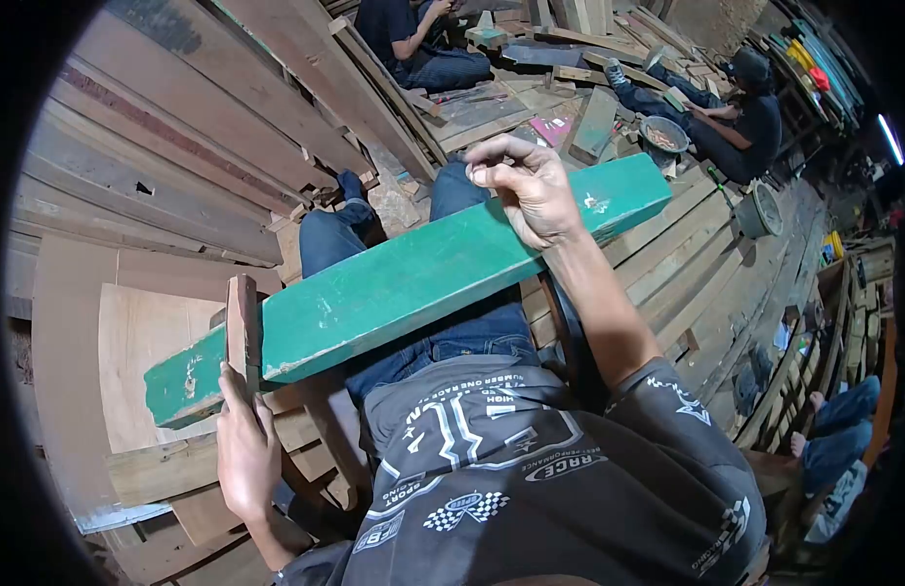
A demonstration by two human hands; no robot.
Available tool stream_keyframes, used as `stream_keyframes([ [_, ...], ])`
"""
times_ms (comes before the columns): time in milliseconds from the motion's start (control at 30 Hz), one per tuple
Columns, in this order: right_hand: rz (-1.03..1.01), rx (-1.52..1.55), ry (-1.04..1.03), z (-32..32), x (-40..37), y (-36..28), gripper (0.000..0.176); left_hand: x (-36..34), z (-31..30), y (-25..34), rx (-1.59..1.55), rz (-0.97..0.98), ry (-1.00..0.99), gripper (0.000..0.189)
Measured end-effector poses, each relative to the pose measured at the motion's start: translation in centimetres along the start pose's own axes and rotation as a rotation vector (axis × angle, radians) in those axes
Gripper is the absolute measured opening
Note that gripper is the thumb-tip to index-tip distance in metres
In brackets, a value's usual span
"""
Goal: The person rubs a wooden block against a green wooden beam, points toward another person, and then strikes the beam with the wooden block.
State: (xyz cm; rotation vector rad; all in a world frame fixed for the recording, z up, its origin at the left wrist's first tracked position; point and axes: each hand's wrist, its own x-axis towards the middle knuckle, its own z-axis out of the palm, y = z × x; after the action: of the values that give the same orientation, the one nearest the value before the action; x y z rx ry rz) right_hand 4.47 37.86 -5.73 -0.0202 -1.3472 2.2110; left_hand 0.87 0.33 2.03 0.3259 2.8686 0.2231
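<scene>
A long green-painted wooden beam [404,278] lies slantwise across my lap, with chipped paint near both ends. Across its left part stands a narrow brown wooden bar [243,327]. My left hand [246,459] grips the bar's lower end, at the beam's near edge. Over the right part of the beam is my right hand [531,190], its fingers curled and the thumb against them. Whatever those fingers may hold is too small or hidden to make out. The wrist passes above the beam's near edge.
Large boards [160,127] lean on the left. Wooden planks [667,244] cover the floor at right, with a grey bucket [758,210] and a basin [664,135]. Two people sit among timber at the back; another person's legs [838,430] show at far right.
</scene>
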Motion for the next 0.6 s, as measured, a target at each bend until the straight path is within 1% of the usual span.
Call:
stream_keyframes([
  [33, -0.075, -0.013, -0.053, -0.4, 0.1, 0.5, 0.017, 0.0, 0.0, 0.0, -0.009, -0.004, -0.004, 0.045],
  [133, -0.089, -0.046, -0.021, -0.5, 0.1, 0.6, 0.016, 0.3, 1.1, -1.5, 0.018, 0.11, 0.1, 0.051],
  [233, -0.106, -0.094, -0.013, -0.6, 0.2, 0.9, 0.017, 0.3, 1.3, -1.7, 0.051, 0.137, 0.137, 0.051],
  [300, -0.108, -0.125, 0.01, -0.5, 0.2, 1.0, 0.018, 0.3, 1.4, -1.9, 0.058, 0.149, 0.146, 0.051],
  [433, -0.204, -0.278, 0.02, -0.4, 0.3, 1.2, 0.016, 0.2, 1.1, -1.6, 0.045, 0.122, 0.121, 0.051],
  [467, -0.182, -0.322, -0.008, -0.7, 0.2, 1.0, 0.013, 0.1, 1.0, -1.6, 0.047, 0.114, 0.118, 0.051],
  [533, -0.271, -0.479, -0.055, -0.2, 0.1, 0.7, 0.01, 0.1, 0.6, -1.0, 0.032, 0.099, 0.095, 0.052],
  [600, -0.425, -0.841, -0.129, -0.4, 0.2, 0.2, 0.011, 0.1, 0.6, -1.3, 0.008, 0.098, 0.08, 0.052],
])
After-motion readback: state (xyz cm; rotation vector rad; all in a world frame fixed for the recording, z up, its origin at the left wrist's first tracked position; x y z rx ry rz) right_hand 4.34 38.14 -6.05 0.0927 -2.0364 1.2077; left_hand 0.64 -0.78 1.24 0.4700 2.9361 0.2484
